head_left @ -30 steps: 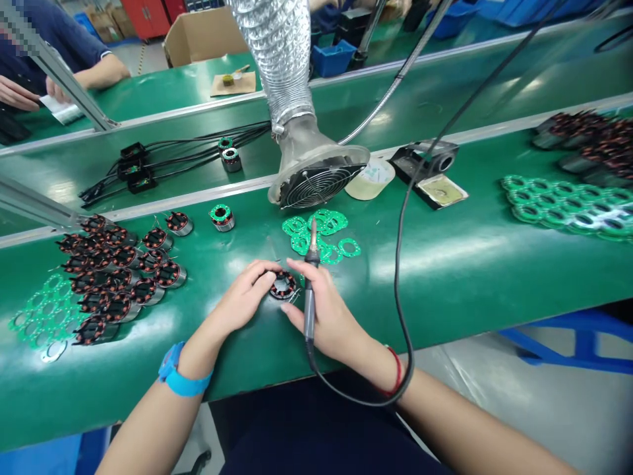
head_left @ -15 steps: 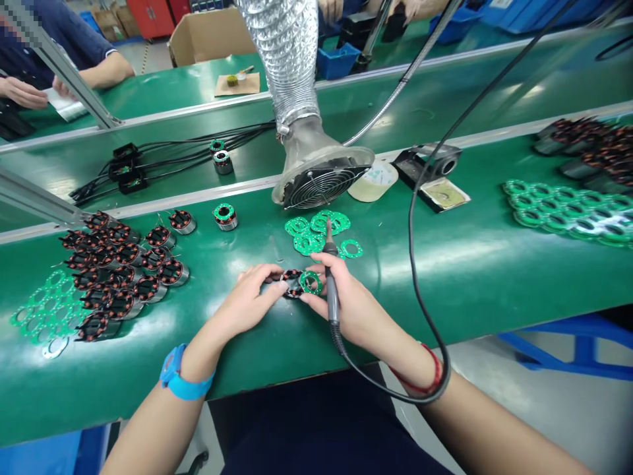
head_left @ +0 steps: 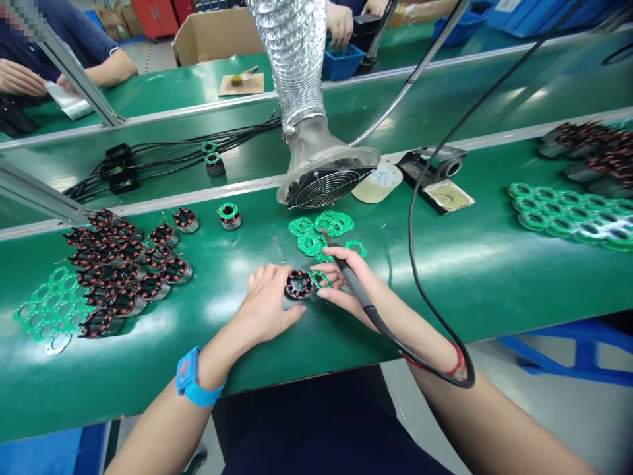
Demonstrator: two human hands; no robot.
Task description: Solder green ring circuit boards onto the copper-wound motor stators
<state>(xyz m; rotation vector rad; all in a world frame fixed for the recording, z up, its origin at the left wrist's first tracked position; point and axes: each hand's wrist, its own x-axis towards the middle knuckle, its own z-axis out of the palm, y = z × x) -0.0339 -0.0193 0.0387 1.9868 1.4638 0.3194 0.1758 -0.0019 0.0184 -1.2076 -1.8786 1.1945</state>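
My left hand (head_left: 267,302) is closed around the side of a motor stator (head_left: 299,284) with copper windings, which stands upright on the green bench. In my right hand (head_left: 353,280) a ring-shaped green circuit board (head_left: 320,280) is pinched between thumb and fingers, tilted, just right of the stator. The same hand also carries a soldering iron (head_left: 352,276), lying between thumb and forefinger with its tip pointing up and left. Beyond the fingers lies a loose pile of green ring boards (head_left: 309,244).
Several wound stators (head_left: 131,251) stand at left beside ring boards (head_left: 49,300). A stator topped with a board (head_left: 229,214) stands behind. A fume hood (head_left: 331,178) hangs overhead. An iron stand (head_left: 435,175) and more boards (head_left: 568,214) are at right. The iron's cable (head_left: 413,251) loops over my right forearm.
My left hand has opened its thumb away from the stator's top and wraps its side. My right hand has drawn the ring board slightly right, and the iron now leans left.
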